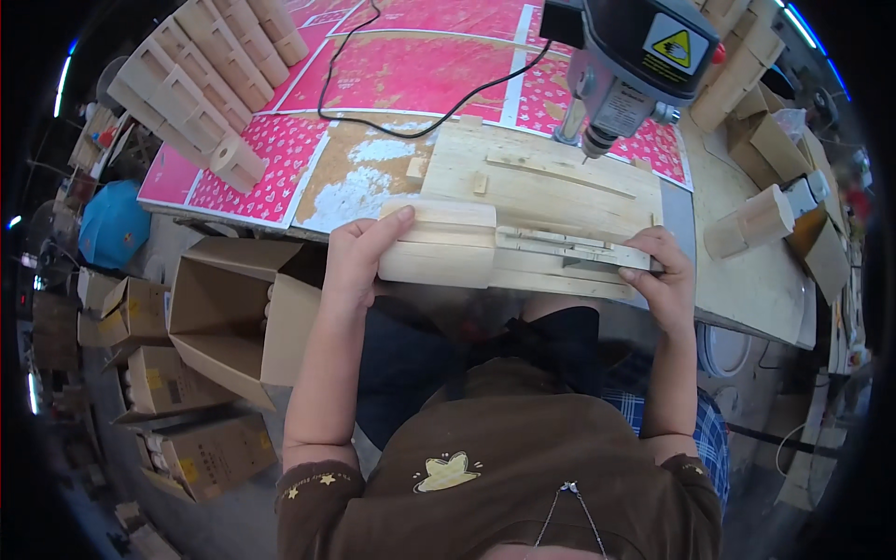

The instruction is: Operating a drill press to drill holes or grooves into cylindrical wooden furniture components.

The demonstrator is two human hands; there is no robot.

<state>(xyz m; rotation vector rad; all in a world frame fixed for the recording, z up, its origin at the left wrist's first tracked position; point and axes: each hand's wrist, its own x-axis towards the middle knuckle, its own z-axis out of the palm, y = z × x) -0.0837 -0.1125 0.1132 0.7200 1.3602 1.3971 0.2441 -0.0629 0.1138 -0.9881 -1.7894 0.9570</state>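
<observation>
- Workbench (747,289): pink-patterned sheets cover part of your work surface.
- Drill press (644,61): stands beyond the board, bit pointing down.
- Wooden board (541,177): lies flat before you.
- Wooden block (439,257): at the board's near left edge; your left hand (353,257) grips its left end, thumb on top. Judged stiff, fairly light, perhaps slippery; hold its rounded sides, sparing the groove's chippable edges.
- Narrow strip (560,245): your right hand (667,280) pinches its right end; probably rigid but slender, best held there.
</observation>
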